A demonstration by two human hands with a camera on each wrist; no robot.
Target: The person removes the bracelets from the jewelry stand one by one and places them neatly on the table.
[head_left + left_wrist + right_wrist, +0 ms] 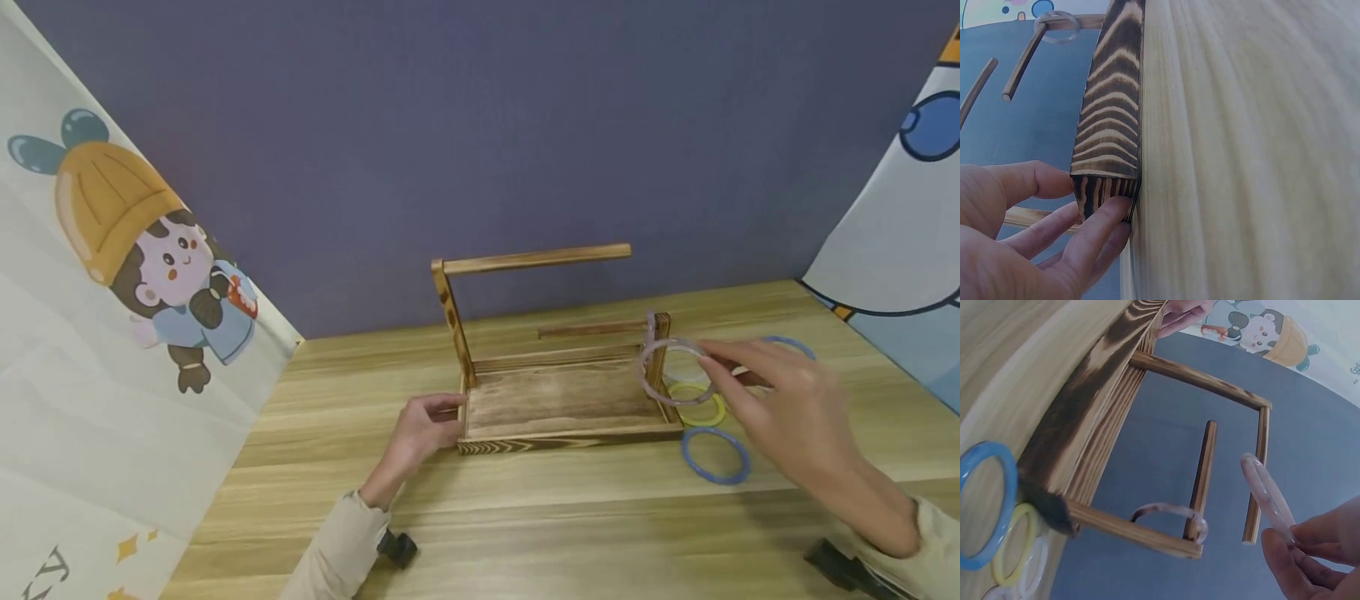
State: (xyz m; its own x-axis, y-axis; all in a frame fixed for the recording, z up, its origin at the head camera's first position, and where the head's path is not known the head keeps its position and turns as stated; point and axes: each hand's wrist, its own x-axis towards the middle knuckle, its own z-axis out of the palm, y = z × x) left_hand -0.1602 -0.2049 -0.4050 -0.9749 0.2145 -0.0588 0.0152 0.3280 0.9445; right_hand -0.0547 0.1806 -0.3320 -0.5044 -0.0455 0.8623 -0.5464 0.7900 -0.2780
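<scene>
A brown wooden bangle stand (pixel 570 442) has a tray base and two posts, each with a horizontal rod. At its left end, my left hand (pixel 420 427) grips the tray's corner between thumb and fingers. My right hand (pixel 798 400) pinches a pale pink, translucent bangle (pixel 1264 494) by its edge, raised beside the right post. Another pale pink bangle (pixel 1166 507) hangs on the lower rod (pixel 592 329), up against that post. The upper rod (pixel 536 258) is bare, its free end pointing right.
Right of the stand on the wooden table (pixel 525 525) lie a blue bangle (pixel 720 481), a yellow bangle (pixel 722 408) and a whitish one partly hidden. Another blue bangle (pixel 797 342) shows behind my right hand. A dark blue wall (pixel 480 150) rises behind.
</scene>
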